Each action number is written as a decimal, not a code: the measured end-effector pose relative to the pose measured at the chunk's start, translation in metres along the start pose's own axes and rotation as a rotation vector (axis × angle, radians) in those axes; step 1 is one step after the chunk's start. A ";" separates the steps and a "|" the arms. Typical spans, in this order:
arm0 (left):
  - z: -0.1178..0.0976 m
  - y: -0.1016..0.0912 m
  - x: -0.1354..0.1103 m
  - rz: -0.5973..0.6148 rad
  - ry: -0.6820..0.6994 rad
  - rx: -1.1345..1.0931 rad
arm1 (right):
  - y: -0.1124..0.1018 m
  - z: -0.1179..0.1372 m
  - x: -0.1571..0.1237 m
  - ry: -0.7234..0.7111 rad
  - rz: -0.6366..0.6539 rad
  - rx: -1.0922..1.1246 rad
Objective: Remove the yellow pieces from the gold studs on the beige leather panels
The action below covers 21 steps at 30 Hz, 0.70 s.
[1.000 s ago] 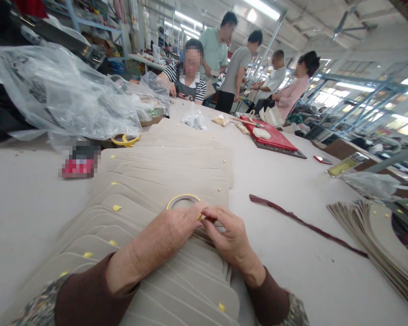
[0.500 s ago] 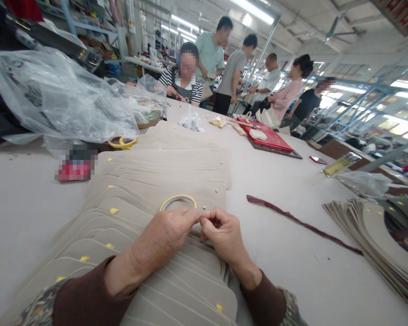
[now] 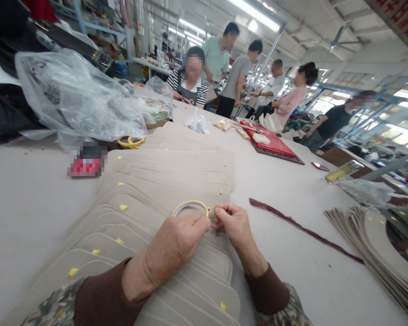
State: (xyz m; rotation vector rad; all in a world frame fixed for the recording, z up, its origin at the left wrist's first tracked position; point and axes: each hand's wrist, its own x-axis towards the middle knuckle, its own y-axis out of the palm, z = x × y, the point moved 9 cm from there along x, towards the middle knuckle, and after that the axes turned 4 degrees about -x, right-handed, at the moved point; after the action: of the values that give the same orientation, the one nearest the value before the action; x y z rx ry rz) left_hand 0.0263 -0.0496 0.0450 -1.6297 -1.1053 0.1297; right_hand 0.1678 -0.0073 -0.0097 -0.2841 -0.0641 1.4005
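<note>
My left hand [image 3: 178, 240] is closed around the lower part of a roll of yellow tape [image 3: 190, 202], which stands up above the fingers. Close beside it, my right hand [image 3: 236, 228] is pinched, thumb against forefinger. A tiny yellow bit shows at its fingertips, probably the tape's end, but too small to be sure. Both hands hover over a fanned stack of beige flat pieces [image 3: 143, 231] with rounded corners. Several of these carry small yellow tape tabs [image 3: 123, 207] on the left, and small metal studs [image 3: 221, 193] sit along the right edge.
A second yellow tape roll [image 3: 132, 144] lies by a large clear plastic bag [image 3: 78, 99]. To the right are a dark brown strip [image 3: 302, 228], a curved stack of beige pieces [image 3: 353, 244], a red pad [image 3: 275, 144] and a bottle [image 3: 343, 172]. Several people are across the table.
The view has shifted slightly, so most things sit farther right. My hands have drawn a little apart at the fingertips, and more of the tape roll shows. A person in dark clothing has moved right.
</note>
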 end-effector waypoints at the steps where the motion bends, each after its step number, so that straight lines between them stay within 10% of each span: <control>1: 0.002 0.003 0.001 0.054 -0.030 0.047 | -0.002 -0.004 0.004 0.030 0.028 0.003; 7: 0.021 0.017 0.005 0.302 -0.182 0.216 | 0.001 -0.009 0.013 -0.002 0.112 -0.119; 21: 0.022 0.024 0.004 0.347 -0.186 0.194 | 0.012 0.023 0.009 -0.337 -0.015 -0.718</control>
State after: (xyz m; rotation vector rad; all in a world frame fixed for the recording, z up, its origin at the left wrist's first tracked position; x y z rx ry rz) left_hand 0.0294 -0.0306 0.0188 -1.6428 -0.9058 0.6076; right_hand 0.1526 0.0068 0.0087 -0.6322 -0.8552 1.3578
